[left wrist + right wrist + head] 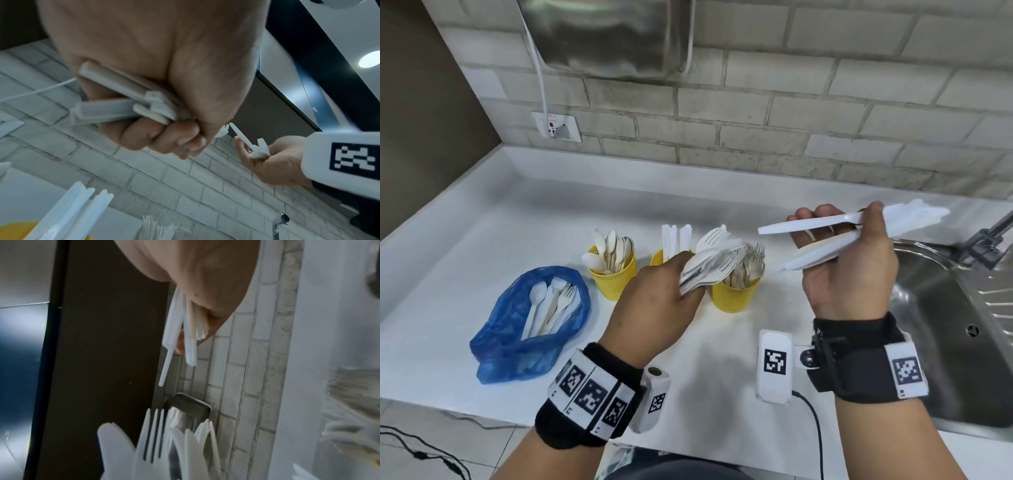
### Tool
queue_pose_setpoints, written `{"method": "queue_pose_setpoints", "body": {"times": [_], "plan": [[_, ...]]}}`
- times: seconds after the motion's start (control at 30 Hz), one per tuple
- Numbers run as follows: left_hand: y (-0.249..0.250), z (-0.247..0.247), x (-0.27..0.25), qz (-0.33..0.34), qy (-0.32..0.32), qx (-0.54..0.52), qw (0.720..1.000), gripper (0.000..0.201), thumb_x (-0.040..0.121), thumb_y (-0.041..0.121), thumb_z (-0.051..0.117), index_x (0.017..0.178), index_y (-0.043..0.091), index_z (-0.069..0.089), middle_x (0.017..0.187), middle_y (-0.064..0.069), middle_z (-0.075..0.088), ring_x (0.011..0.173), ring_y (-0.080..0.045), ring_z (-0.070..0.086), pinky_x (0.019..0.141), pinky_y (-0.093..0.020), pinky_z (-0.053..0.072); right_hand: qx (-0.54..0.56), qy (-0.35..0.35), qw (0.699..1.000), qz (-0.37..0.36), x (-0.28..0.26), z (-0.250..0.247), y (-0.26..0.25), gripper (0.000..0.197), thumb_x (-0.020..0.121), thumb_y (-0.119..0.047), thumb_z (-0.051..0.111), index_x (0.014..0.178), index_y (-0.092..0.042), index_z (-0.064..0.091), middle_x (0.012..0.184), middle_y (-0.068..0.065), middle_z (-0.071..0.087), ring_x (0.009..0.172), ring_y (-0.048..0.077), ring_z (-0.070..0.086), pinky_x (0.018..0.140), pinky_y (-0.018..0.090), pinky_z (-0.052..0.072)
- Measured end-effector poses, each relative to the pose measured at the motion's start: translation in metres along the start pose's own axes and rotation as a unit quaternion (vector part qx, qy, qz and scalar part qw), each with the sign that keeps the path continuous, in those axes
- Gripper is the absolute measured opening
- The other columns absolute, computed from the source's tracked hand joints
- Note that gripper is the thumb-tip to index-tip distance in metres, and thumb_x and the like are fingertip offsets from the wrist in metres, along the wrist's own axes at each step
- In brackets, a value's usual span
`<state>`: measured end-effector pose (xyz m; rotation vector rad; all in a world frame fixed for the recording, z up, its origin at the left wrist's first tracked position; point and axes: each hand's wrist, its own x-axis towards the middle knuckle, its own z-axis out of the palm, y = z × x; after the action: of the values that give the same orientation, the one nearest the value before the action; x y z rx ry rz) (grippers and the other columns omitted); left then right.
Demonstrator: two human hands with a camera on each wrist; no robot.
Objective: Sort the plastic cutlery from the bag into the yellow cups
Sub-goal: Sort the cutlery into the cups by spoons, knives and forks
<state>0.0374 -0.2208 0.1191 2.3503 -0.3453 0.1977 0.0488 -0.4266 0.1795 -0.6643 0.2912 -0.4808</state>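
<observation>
1. White plastic, all of it: the mixed bundle (709, 265) in the left hand (654, 308) looks thin, light and smooth, so I would expect pieces to slide against one another and fan out unless squeezed.
2. Stiff enough to be held by the handles alone, I would judge; the tines look like the part most likely to snap, so the handles are the place to take hold.
3. Left hand: fingers curled tight round the handle ends, as the left wrist view shows, with spoon bowls and fork heads sticking out toward the fork cup (736, 291).
4. Right hand (849, 260): palm up, thumb pinching several knives (859, 226) across the fingers, the blades pointing away from the fork cup toward the sink (962, 308). One knife splays apart from the rest, so that grip looks loose.
5. Taking the fork cup as the mark: the left hand's bundle hangs just above and in front of it; the knives are held above the counter between it and the sink.
6. Beside the fork cup, away from the sink, stands the knife cup (658, 257), half hidden behind the left hand; beyond that, the spoon cup (614, 277).
7. Farthest from the fork cup lies the blue bag (517, 329), open, with spoons and forks still inside.
</observation>
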Motion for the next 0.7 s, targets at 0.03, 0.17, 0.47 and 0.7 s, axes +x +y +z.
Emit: {"method": "queue_pose_setpoints", "body": {"times": [0.03, 0.17, 0.47, 0.7], "plan": [[0.002, 0.0, 0.0, 0.009, 0.008, 0.032, 0.999, 0.008, 0.093, 0.032, 0.06, 0.1, 0.033, 0.057, 0.075, 0.002, 0.066, 0.07, -0.027, 0.062, 0.062, -0.042, 0.052, -0.011, 0.004, 1.0, -0.022, -0.001, 0.0, -0.002, 0.029, 0.11, -0.034, 0.045, 0.102, -0.007, 0.052, 0.069, 0.011, 0.065, 0.065, 0.034, 0.07, 0.068, 0.045, 0.061], [0.007, -0.001, 0.001, 0.035, 0.041, 0.102, 0.993, 0.022, 0.092, 0.027, 0.062, 0.115, 0.023, 0.063, 0.076, -0.003, 0.069, 0.07, -0.034, 0.062, 0.056, -0.034, 0.045, -0.047, -0.023, 0.992, -0.119, -0.008, 0.005, -0.009, 0.027, 0.11, -0.038, 0.043, 0.109, -0.011, 0.042, 0.064, 0.008, 0.045, 0.044, 0.025, 0.049, 0.051, 0.034, 0.049], [0.01, -0.001, 0.0, 0.01, 0.026, 0.048, 0.998, 0.01, 0.093, 0.024, 0.061, 0.103, 0.028, 0.061, 0.072, 0.002, 0.064, 0.067, -0.028, 0.06, 0.06, -0.041, 0.051, -0.252, -0.238, 0.906, -0.242, -0.025, 0.006, -0.014, 0.013, 0.094, -0.021, 0.073, 0.089, -0.022, 0.061, 0.063, -0.003, 0.05, 0.044, 0.015, 0.042, 0.051, 0.025, 0.038], [0.014, 0.002, 0.001, -0.056, 0.002, -0.056, 0.997, 0.022, 0.091, 0.03, 0.065, 0.073, 0.027, 0.052, 0.065, 0.004, 0.062, 0.062, -0.015, 0.058, 0.057, -0.032, 0.045, -0.472, -0.352, 0.796, -0.143, -0.026, -0.01, -0.004, 0.013, 0.093, -0.009, 0.075, 0.103, -0.017, 0.075, 0.057, -0.025, 0.057, 0.055, 0.001, 0.055, 0.064, 0.013, 0.044]]}}
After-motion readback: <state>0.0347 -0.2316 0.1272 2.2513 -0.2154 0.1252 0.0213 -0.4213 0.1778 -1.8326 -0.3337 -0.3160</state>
